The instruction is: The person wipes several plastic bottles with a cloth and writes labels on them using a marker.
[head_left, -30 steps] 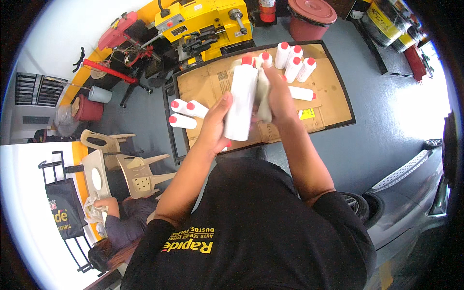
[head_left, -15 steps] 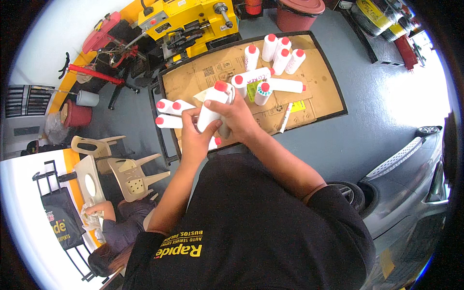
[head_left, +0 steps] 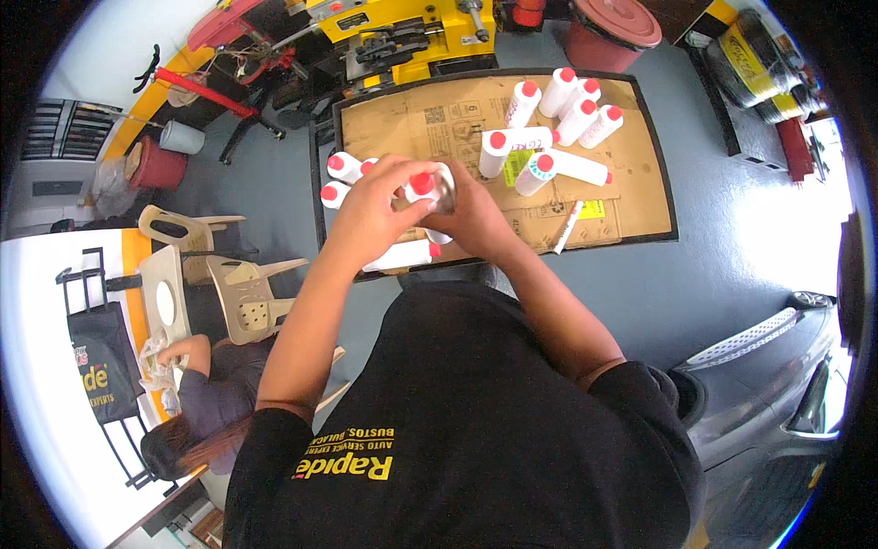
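Note:
A white plastic bottle with a red cap (head_left: 422, 185) is held up in front of me, over the near edge of the table. My left hand (head_left: 373, 206) closes round it near the cap. On its other side my right hand (head_left: 471, 215) grips a pale grey-white cloth (head_left: 445, 183) pressed against the bottle; its fingertips are hidden. Beneath my hands a red-capped bottle (head_left: 402, 255) lies on its side. Several more lie to the left (head_left: 343, 166), partly behind my left hand. Right of my hands stands a bottle with blue-green writing (head_left: 535, 176), beside an upright one (head_left: 496, 154).
Cardboard (head_left: 384, 114) covers the dark-rimmed table. Several upright bottles (head_left: 576, 122) stand at its far right, near two lying ones. A white marker (head_left: 568, 229) lies at the near right. Beyond are a yellow machine (head_left: 412, 41) and a lidded red bin (head_left: 611, 37). A person sits at left (head_left: 224, 393).
My left hand has moved from the bottle's lower part up near its cap. The bottle now points its cap more toward me. The view has shifted, so the table appears farther right.

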